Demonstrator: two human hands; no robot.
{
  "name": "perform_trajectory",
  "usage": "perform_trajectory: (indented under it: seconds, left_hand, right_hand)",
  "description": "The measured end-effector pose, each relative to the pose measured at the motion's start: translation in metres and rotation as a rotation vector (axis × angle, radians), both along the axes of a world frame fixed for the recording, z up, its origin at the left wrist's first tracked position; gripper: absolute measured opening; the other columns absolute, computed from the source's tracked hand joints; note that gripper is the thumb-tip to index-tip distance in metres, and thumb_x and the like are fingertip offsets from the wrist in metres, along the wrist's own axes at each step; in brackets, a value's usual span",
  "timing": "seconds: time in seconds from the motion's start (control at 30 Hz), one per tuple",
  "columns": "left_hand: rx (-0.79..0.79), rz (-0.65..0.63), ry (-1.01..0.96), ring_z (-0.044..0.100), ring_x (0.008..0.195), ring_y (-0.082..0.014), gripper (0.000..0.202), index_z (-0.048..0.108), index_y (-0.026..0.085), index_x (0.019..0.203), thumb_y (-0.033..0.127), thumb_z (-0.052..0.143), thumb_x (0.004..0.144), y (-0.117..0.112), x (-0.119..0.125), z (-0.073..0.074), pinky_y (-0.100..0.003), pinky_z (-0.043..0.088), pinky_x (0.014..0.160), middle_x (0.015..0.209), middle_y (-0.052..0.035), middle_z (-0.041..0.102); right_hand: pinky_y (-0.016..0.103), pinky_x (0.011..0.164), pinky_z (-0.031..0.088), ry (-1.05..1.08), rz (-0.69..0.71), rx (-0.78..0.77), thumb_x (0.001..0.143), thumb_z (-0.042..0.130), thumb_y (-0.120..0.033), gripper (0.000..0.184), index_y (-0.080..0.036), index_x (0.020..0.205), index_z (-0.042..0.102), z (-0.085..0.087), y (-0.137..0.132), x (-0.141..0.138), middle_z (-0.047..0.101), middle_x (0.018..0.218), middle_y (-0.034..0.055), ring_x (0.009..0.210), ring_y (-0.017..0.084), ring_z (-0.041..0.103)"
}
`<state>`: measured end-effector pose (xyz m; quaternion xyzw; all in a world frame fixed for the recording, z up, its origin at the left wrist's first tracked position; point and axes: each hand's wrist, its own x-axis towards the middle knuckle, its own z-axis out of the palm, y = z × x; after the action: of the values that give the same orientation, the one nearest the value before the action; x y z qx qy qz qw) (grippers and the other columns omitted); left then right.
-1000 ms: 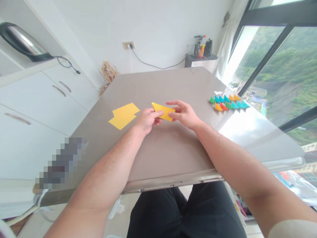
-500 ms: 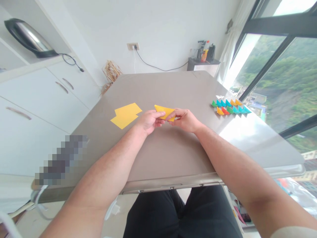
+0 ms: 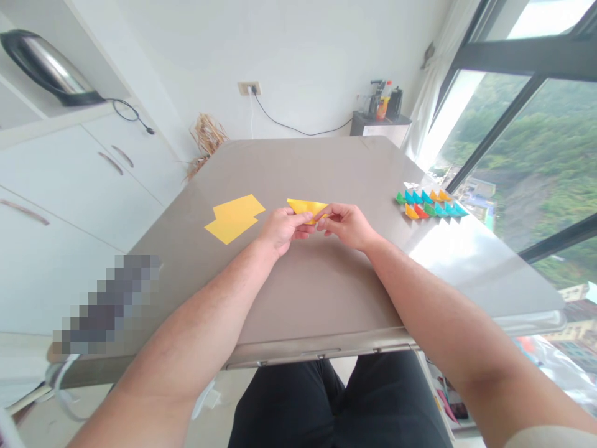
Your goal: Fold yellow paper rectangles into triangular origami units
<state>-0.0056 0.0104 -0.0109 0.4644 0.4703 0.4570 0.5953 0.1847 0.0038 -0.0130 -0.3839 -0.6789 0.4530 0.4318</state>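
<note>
A folded piece of yellow paper [image 3: 303, 206] is held over the middle of the table, its long edge upward. My left hand [image 3: 283, 230] grips its lower left part, thumb across the front and fingers underneath. My right hand [image 3: 347, 224] pinches the right end, the index finger lying along that side and covering the corner. Left of my hands lie flat yellow paper sheets [image 3: 233, 219], overlapping each other. On the right side of the table stand several small folded paper boats [image 3: 421, 211] in two rows, coloured green, blue, orange and red.
The brown-grey table [image 3: 303, 162] reaches toward the white wall. A pixelated dark object [image 3: 107, 305] lies at its left edge. A kettle [image 3: 51, 68] stands on the left shelf. Bottles [image 3: 383, 101] stand on a small cabinet at the back, and a window [image 3: 508, 137] is at the right.
The yellow paper's right end has turned slightly, so its upper edge looks more level. My right fingers have shifted along that end. The whole view has moved a little.
</note>
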Motion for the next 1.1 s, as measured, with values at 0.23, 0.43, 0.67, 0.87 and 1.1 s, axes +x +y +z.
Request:
perform_trajectory:
  seconds: [0.23, 0.43, 0.67, 0.87, 1.1]
  left_hand:
    - [0.038, 0.119, 0.018, 0.073, 0.073, -0.0185, 0.023, 0.072, 0.014, 0.085, 0.03, 0.082, 0.072, -0.005, 0.008, 0.002, -0.027, 0.053, 0.06, 0.086, -0.0093, 0.077]
    - [0.06, 0.115, 0.012, 0.071, 0.07, -0.0167, 0.026, 0.074, 0.013, 0.087, 0.032, 0.081, 0.07, -0.01, 0.013, 0.004, -0.027, 0.053, 0.063, 0.086, -0.0091, 0.076]
    - [0.065, 0.092, 0.025, 0.07, 0.071, -0.0166, 0.032, 0.075, 0.013, 0.092, 0.033, 0.081, 0.068, -0.011, 0.014, 0.002, -0.027, 0.053, 0.063, 0.085, -0.0087, 0.076]
    - [0.093, 0.127, 0.057, 0.07, 0.069, -0.0169, 0.026, 0.075, 0.012, 0.087, 0.03, 0.078, 0.068, -0.014, 0.019, 0.008, -0.026, 0.051, 0.061, 0.078, -0.0078, 0.075]
    - [0.092, 0.146, 0.023, 0.071, 0.072, -0.0184, 0.024, 0.073, 0.013, 0.086, 0.031, 0.077, 0.071, -0.013, 0.017, 0.005, -0.028, 0.052, 0.066, 0.076, -0.0077, 0.075]
  right_hand:
    - [0.032, 0.068, 0.059, 0.112, -0.068, -0.01, 0.08, 0.075, -0.033, 0.016, -0.019, 0.087, 0.069, 0.004, -0.003, -0.004, 0.072, 0.079, 0.0022, 0.077, 0.017, 0.071]
    - [0.028, 0.061, 0.056, 0.173, -0.122, -0.026, 0.077, 0.079, -0.037, 0.024, -0.019, 0.082, 0.064, 0.002, -0.001, -0.007, 0.069, 0.076, 0.0004, 0.07, 0.015, 0.07]
    - [0.027, 0.056, 0.053, 0.181, -0.172, -0.024, 0.075, 0.082, -0.047, 0.035, -0.021, 0.079, 0.059, 0.001, -0.001, -0.01, 0.066, 0.069, -0.0018, 0.057, 0.011, 0.061]
    - [0.028, 0.059, 0.054, 0.198, -0.152, -0.029, 0.076, 0.08, -0.047, 0.034, -0.021, 0.081, 0.059, 0.001, -0.001, -0.012, 0.067, 0.071, -0.0008, 0.064, 0.014, 0.066]
    - [0.03, 0.065, 0.057, 0.222, -0.064, -0.037, 0.072, 0.083, -0.039, 0.033, -0.021, 0.091, 0.063, 0.005, -0.005, -0.009, 0.07, 0.093, 0.0017, 0.077, 0.017, 0.071]
